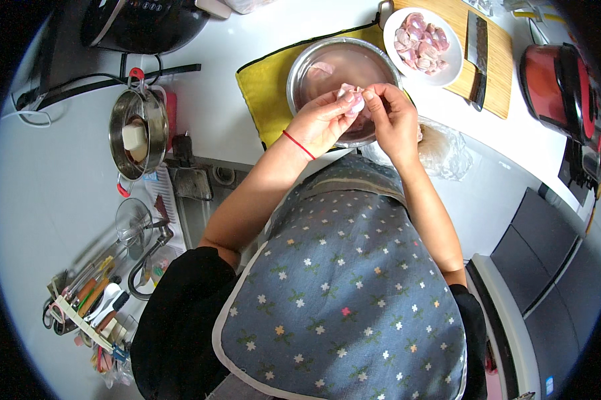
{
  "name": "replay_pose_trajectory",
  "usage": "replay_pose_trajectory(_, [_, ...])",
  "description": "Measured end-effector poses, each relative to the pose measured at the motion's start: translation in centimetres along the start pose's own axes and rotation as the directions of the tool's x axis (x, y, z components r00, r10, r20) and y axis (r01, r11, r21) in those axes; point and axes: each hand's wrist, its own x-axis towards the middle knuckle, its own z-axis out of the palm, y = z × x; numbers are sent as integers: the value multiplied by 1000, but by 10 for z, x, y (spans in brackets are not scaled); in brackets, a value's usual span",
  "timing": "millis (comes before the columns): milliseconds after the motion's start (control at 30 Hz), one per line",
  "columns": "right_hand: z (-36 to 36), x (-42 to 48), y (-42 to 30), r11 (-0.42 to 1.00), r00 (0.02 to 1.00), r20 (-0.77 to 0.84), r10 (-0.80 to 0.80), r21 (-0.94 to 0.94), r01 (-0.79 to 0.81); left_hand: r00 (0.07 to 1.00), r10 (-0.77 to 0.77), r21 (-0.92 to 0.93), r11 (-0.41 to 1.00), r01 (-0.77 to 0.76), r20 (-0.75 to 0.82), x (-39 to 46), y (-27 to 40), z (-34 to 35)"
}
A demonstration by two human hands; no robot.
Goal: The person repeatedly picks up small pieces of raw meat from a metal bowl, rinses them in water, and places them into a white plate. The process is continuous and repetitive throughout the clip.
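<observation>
Above a steel bowl (296, 75) of cloudy pinkish water, my left hand (325, 117) holds a piece of raw pink meat (353, 99). The thumb and fingertips of my right hand (393, 117) pinch the right edge of that same piece. Another pale piece of meat (321, 70) shows in the water at the bowl's left side. Under the bowl lies a yellow cloth (260, 85) with black edging. A white plate (450, 75) heaped with several raw meat pieces (423, 44) stands just right of the bowl, overlapping the cutting board.
A cleaver (477, 55) rests on the wooden cutting board (500, 65). Clear plastic bagging (448, 150) lies by the counter's front edge, beside my right forearm. A red pot (553, 90) stands far right. To the left are a steel pan (153, 140), a sink (195, 215) and a black appliance (150, 25).
</observation>
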Motion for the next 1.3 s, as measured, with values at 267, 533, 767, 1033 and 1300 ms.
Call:
replay_pose_trajectory(267, [5, -2, -5, 960, 977, -163, -138, -267, 91, 997, 75, 215, 974, -72, -4, 1, 0, 6])
replay_pose_trajectory(533, [-12, 5, 2, 810, 950, 184, 250, 498, -310, 990, 134, 266, 954, -139, 36, -7, 1, 13])
replay_pose_trajectory(767, [-6, -1, 0, 980, 993, 89, 77, 177, -92, 972, 231, 452, 864, -220, 32, -4, -2, 11])
replay_pose_trajectory(1033, [4, -3, -5, 977, 981, -152, -120, -191, 90, 985, 166, 402, 906, -133, -47, -3, -1, 7])
replay_pose_trajectory(1300, [-2, -1, 13, 895, 973, 41, 226, 386, -224, 998, 60, 232, 971, -51, -30, -7, 0, 2])
